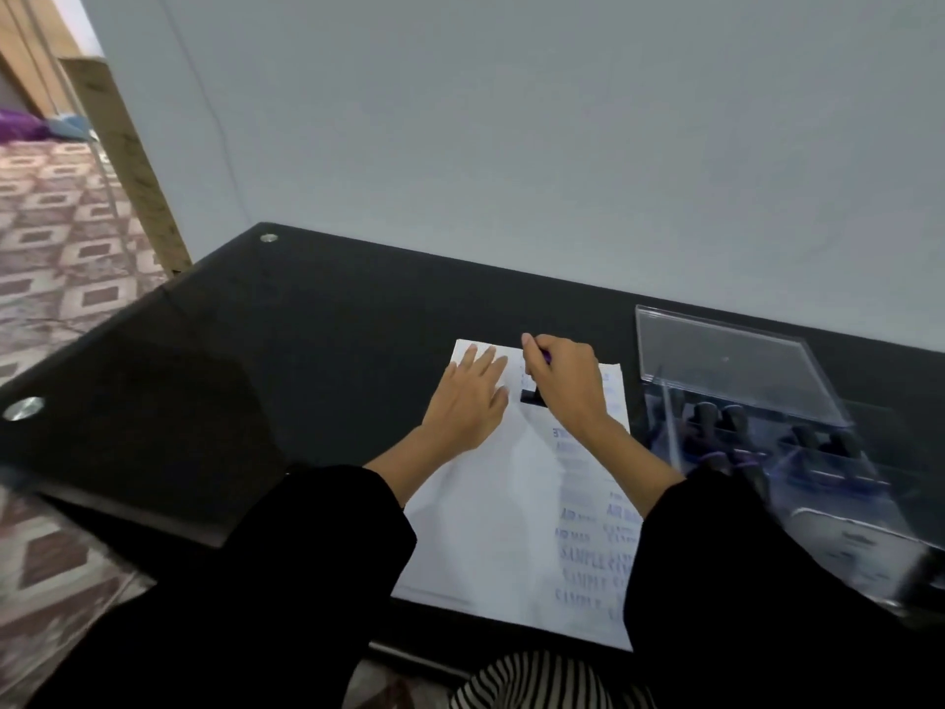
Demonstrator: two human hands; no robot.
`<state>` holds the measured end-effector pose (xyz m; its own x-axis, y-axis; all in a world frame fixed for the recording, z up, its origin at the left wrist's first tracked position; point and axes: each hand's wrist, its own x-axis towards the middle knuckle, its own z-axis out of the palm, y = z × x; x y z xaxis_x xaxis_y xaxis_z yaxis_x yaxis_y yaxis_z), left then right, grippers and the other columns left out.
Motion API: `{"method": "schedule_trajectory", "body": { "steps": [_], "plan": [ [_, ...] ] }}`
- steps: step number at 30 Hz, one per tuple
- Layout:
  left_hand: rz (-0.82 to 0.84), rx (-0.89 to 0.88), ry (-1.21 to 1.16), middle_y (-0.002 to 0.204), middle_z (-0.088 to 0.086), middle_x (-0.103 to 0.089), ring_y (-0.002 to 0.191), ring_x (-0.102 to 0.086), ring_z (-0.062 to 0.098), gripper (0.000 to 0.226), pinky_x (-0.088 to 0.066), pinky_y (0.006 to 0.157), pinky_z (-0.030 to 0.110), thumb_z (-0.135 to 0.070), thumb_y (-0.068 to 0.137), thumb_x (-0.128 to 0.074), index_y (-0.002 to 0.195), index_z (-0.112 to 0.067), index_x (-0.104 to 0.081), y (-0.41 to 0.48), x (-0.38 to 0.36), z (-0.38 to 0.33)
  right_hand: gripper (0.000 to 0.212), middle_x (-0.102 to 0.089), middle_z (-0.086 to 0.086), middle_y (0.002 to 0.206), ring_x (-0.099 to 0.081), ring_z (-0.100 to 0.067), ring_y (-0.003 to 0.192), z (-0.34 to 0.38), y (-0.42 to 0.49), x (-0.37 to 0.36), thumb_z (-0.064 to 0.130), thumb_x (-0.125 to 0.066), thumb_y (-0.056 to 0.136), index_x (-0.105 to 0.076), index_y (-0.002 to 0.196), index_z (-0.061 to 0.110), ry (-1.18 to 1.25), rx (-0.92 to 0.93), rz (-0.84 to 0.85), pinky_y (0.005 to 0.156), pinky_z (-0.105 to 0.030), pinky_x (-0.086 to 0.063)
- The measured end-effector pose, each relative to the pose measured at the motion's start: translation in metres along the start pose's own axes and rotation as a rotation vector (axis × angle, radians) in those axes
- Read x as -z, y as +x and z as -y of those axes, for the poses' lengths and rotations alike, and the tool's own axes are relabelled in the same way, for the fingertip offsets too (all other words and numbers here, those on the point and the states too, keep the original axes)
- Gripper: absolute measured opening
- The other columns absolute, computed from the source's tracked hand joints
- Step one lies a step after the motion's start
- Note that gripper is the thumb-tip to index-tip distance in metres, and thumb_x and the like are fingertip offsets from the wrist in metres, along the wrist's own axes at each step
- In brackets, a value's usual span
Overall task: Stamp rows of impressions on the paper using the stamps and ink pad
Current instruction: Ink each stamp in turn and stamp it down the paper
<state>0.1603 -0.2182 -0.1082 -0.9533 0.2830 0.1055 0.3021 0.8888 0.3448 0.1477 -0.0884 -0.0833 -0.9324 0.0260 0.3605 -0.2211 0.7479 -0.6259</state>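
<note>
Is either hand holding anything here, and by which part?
The right hand grips a stamp by its upper handle, base on the paper. The left hand holds nothing, lying flat on the paper.

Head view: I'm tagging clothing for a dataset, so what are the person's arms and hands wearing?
Both arms wear loose, wide black sleeves that end partway along the forearms. The left hand and right hand are bare: no gloves, rings, watch or bracelets visible.

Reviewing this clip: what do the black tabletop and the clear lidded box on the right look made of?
The black tabletop looks like glossy tinted glass: it mirrors the wall and carries round metal fixings at its corners. The clear lidded box seems to be rigid transparent plastic, possibly acrylic: dark stamp handles show through its walls, and its lid edges catch light.
</note>
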Motion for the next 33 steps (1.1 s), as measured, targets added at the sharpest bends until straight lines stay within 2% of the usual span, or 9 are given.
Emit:
{"method": "schedule_trajectory", "body": {
  "steps": [3,6,11,13,15,18,26,30,33],
  "plan": [
    [0.065,0.013,0.018,0.159,0.004,-0.008,0.148,-0.001,0.021,0.051,-0.005,0.119,0.038,-0.029,0.103,-0.024,0.15,-0.012,-0.014,-0.002,-0.008,0.002,0.043,-0.064,-0.02,0.071,-0.059,-0.028,0.062,-0.004,0.001,-0.005,0.027,-0.046,0.097,-0.062,0.074,-0.005,-0.001,-0.002,0.0,0.059,-0.03,-0.048],
    [0.087,0.005,0.057,0.159,0.004,-0.004,0.148,0.001,0.021,0.052,-0.001,0.12,0.038,-0.03,0.103,-0.02,0.15,-0.012,-0.01,-0.004,-0.016,0.004,0.042,-0.066,-0.02,0.074,-0.063,-0.03,0.07,-0.007,0.0,-0.008,0.028,-0.046,0.097,-0.063,0.077,-0.005,0.0,-0.018,0.009,0.068,-0.036,-0.052],
    [0.07,0.006,0.096,0.159,0.004,-0.003,0.148,0.001,0.021,0.052,0.0,0.119,0.036,-0.031,0.103,-0.018,0.151,-0.013,-0.007,-0.003,-0.021,0.006,0.037,-0.064,-0.013,0.069,-0.063,-0.022,0.067,-0.01,-0.004,-0.014,0.028,-0.047,0.097,-0.055,0.068,0.005,-0.002,-0.04,0.014,0.057,-0.017,-0.039],
    [0.066,0.006,0.1,0.159,0.004,-0.003,0.148,0.001,0.021,0.052,0.0,0.119,0.036,-0.031,0.103,-0.018,0.15,-0.013,-0.007,-0.003,-0.021,0.006,0.036,-0.057,-0.007,0.063,-0.054,-0.014,0.058,-0.011,-0.005,-0.015,0.027,-0.046,0.097,-0.051,0.067,0.008,-0.013,-0.032,0.016,0.053,-0.012,-0.032],
    [0.06,0.007,0.106,0.159,0.004,-0.003,0.148,0.001,0.021,0.052,0.0,0.119,0.036,-0.031,0.103,-0.017,0.15,-0.013,-0.008,-0.004,-0.021,0.005,0.035,-0.044,0.004,0.055,-0.041,-0.006,0.051,-0.012,-0.006,-0.016,0.024,-0.045,0.097,-0.047,0.066,0.009,-0.03,-0.013,0.012,0.051,-0.01,-0.026],
    [0.058,0.014,0.118,0.159,0.004,-0.003,0.148,0.001,0.021,0.052,0.0,0.119,0.036,-0.031,0.103,-0.017,0.15,-0.013,-0.008,-0.004,-0.022,0.004,0.033,-0.033,0.01,0.054,-0.033,-0.004,0.05,-0.014,-0.012,-0.02,0.017,-0.045,0.097,-0.042,0.065,0.009,-0.022,0.028,-0.043,0.05,-0.012,-0.023],
    [0.046,0.007,0.126,0.159,0.005,-0.004,0.148,0.0,0.022,0.052,-0.001,0.119,0.036,-0.031,0.103,-0.017,0.15,-0.012,-0.009,-0.005,-0.021,0.005,0.029,-0.042,-0.002,0.064,-0.032,-0.002,0.051,-0.016,-0.016,-0.027,0.013,-0.048,0.095,-0.042,0.067,0.012,0.005,0.087,-0.123,0.051,-0.011,-0.023],
    [0.045,0.008,0.129,0.159,0.006,-0.005,0.148,0.0,0.022,0.052,-0.001,0.12,0.037,-0.032,0.103,-0.016,0.15,-0.012,-0.008,-0.005,-0.022,0.004,0.029,-0.042,-0.002,0.063,-0.033,-0.007,0.051,-0.018,-0.018,-0.03,0.011,-0.049,0.094,-0.048,0.065,0.008,0.016,0.119,-0.187,0.049,-0.012,-0.022],
    [0.04,0.005,0.13,0.159,0.006,-0.005,0.148,0.0,0.022,0.052,-0.001,0.12,0.037,-0.031,0.103,-0.017,0.15,-0.011,-0.009,-0.005,-0.021,0.004,0.028,-0.04,0.0,0.062,-0.029,-0.003,0.049,-0.019,-0.02,-0.032,0.01,-0.048,0.091,-0.051,0.064,0.007,0.017,0.168,-0.232,0.049,-0.01,-0.02]
  ]
}}
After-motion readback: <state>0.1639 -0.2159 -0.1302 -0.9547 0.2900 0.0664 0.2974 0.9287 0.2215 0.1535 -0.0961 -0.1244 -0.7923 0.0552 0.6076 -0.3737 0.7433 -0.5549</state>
